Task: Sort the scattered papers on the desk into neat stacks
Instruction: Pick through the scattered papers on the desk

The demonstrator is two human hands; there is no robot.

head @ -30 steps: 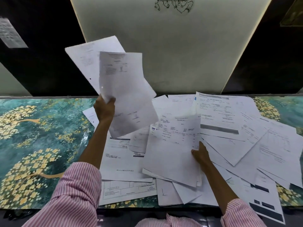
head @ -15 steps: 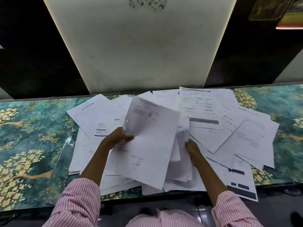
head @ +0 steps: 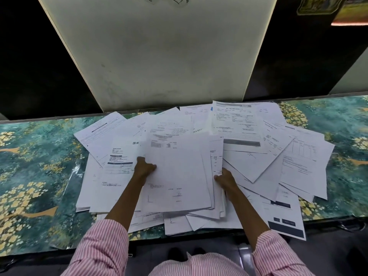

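Observation:
Many white printed papers lie scattered and overlapping across the middle of the desk (head: 29,176). A thick bundle of sheets (head: 179,172) sits in front of me, held between both hands. My left hand (head: 144,168) grips the bundle's left edge, thumb on top. My right hand (head: 224,179) holds its right edge, with the fingers curled round the sheets. Loose papers (head: 278,156) fan out to the right, and more loose sheets (head: 107,148) spread to the left under the bundle.
The desk has a green cover with yellow flowers, bare at the far left and the far right (head: 346,136). A pale wall panel (head: 159,56) rises behind the desk between dark areas. One dark-banded sheet (head: 284,222) overhangs the front edge.
My left hand has come down from above the desk with its raised sheets and laid them on the pile in front of me. Both hands now hold that pile by its sides.

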